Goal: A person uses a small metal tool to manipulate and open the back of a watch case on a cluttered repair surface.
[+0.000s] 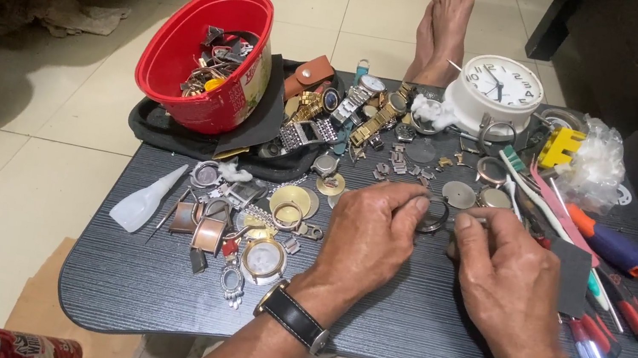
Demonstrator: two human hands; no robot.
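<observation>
My left hand and my right hand meet at the middle of a dark wood-grain table. Between their fingertips they pinch a small round metal watch ring, the left thumb and forefinger on its left side, the right fingers on its right side. A dark-strapped wristwatch sits on my left wrist. Loose watch cases and metal parts lie to the left of my left hand.
A red bucket of parts stands at the back left beside wristwatches. A white clock is at the back, screwdrivers and pens lie at right. A plastic bottle lies left. Bare feet rest beyond the table.
</observation>
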